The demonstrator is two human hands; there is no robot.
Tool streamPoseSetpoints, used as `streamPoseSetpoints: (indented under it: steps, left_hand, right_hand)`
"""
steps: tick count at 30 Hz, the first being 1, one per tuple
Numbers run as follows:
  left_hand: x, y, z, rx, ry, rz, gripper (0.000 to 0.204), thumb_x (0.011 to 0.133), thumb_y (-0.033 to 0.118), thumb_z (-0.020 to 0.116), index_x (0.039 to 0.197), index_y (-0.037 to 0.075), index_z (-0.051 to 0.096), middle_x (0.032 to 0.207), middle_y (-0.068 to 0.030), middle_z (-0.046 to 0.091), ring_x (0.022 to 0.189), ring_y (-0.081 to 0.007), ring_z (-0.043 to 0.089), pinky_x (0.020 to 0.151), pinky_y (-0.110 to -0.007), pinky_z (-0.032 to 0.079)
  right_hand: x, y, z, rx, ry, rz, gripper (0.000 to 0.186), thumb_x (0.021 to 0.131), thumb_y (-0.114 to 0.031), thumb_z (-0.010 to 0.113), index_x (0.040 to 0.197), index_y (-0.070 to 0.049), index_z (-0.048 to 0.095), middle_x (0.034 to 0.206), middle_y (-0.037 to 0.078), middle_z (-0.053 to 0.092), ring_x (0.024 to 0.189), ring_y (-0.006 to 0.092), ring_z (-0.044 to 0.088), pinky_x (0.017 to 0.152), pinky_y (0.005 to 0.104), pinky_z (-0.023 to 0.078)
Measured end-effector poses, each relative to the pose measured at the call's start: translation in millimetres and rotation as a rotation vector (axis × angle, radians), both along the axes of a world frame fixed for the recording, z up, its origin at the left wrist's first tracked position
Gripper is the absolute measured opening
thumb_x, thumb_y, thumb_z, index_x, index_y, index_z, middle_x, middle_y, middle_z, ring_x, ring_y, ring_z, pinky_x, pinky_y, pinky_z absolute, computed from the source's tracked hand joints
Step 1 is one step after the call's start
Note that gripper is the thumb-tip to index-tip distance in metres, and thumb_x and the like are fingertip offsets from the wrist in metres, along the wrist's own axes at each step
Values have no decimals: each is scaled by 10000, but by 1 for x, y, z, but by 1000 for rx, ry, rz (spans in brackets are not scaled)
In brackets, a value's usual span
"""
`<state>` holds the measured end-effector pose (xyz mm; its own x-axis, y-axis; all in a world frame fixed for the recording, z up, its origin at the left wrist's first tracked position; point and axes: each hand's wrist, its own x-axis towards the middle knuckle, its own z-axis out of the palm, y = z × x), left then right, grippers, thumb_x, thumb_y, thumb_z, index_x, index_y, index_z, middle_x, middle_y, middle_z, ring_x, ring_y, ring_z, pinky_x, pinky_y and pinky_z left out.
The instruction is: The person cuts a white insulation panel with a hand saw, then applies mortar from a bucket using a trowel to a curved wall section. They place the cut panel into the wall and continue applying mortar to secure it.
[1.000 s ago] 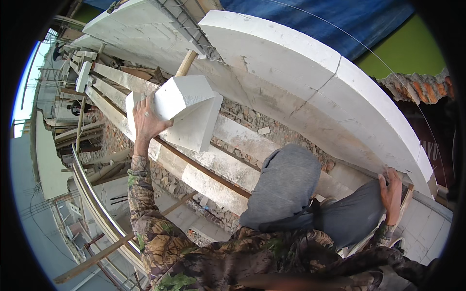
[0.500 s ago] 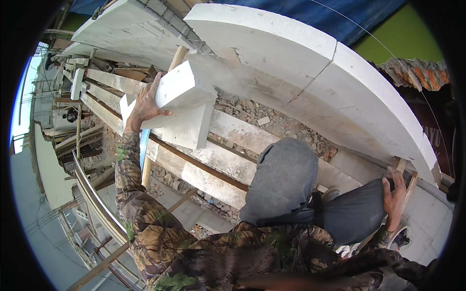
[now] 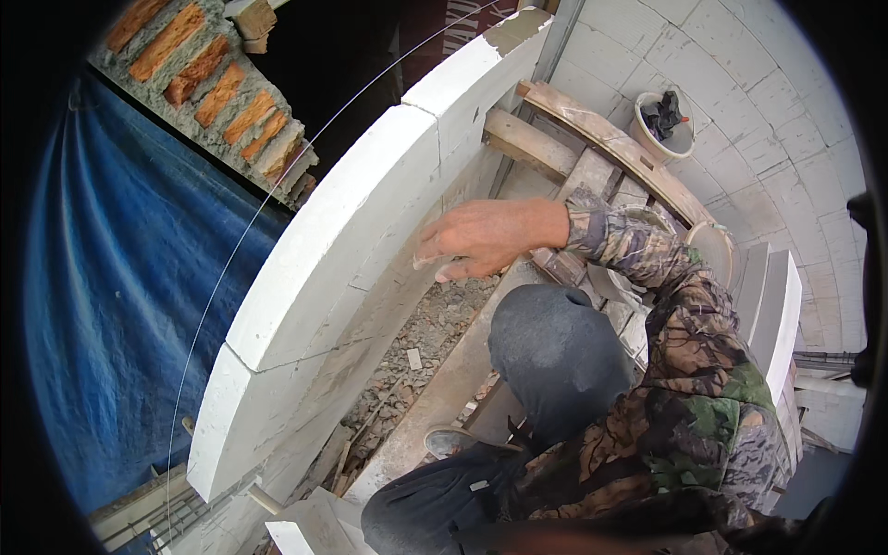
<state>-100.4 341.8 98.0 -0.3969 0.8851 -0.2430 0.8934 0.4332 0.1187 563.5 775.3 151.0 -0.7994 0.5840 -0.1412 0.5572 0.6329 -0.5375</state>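
My right hand (image 3: 481,242) reaches out from a camouflage sleeve (image 3: 638,250), flat with fingers extended, holding nothing. Its fingertips are at the inner face of a curved wall of white blocks (image 3: 351,240), just below the top course. My left hand is out of view. My knee in dark grey trousers (image 3: 555,351) is below the hand, and my shoe (image 3: 449,439) stands on a pale plank beside the wall.
A thin string line (image 3: 277,185) runs along the wall top. Rubble (image 3: 416,361) fills the gap at the wall's foot. Wooden planks (image 3: 592,129), a pale bucket (image 3: 661,125) and stacked white blocks (image 3: 768,305) lie to the right. A blue tarp (image 3: 111,305) and red brickwork (image 3: 213,92) are beyond.
The view has swung round to the curved wall. The white block my left hand held is no longer seen, and my right hand has left the wood and reached to the wall.
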Motion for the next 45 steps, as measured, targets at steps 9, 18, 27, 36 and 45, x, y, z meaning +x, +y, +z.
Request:
streamPoseSetpoints:
  steps: [9,18,27,36,45]
  left_hand:
    - [137,151,143,-233,-84,-223,1158,426,181,883,1450,-16,378,1314,-227,509,1244,-438,476,1095,-543,359]
    - [261,303,264,-92,-1059,-177,1211,505,308,867,1527,-39,316,1358,-214,497,1277,-382,488,1077,-514,408]
    - [303,321,334,-268,-1762,332,1017,711,422,729,1540,-17,336,1368,-249,545,1204,-408,579,983,-514,502]
    - [373,308,345,-264,-1944,283,1114,763,733,579,1583,34,296,1477,-250,471,1306,-454,529,1012,-606,507]
    - [504,339,380,-691,-1984,76,1001,770,535,723,1552,23,364,1427,-233,549,1268,-407,583,1056,-528,517]
  right_hand:
    - [28,-10,-9,-696,173,-110,394,991,-313,640,1226,1,685,1151,195,716,1067,346,687,969,404,538]
    - [-65,-142,79,-1654,938,-1049,876,1015,-755,248,1599,-109,345,1631,140,361,1493,288,347,1221,467,293]
    - [-60,-186,323,-784,875,-1196,881,992,-623,539,1578,-5,315,1528,271,371,1464,357,317,1217,476,245]
    - [-41,-222,475,-640,734,-1178,1080,882,-685,673,1588,11,243,1362,341,505,1231,427,572,1099,488,434]
    - [14,-264,488,-341,320,-1634,1279,661,-487,893,1631,-34,194,1337,311,439,1273,496,479,1087,542,422]
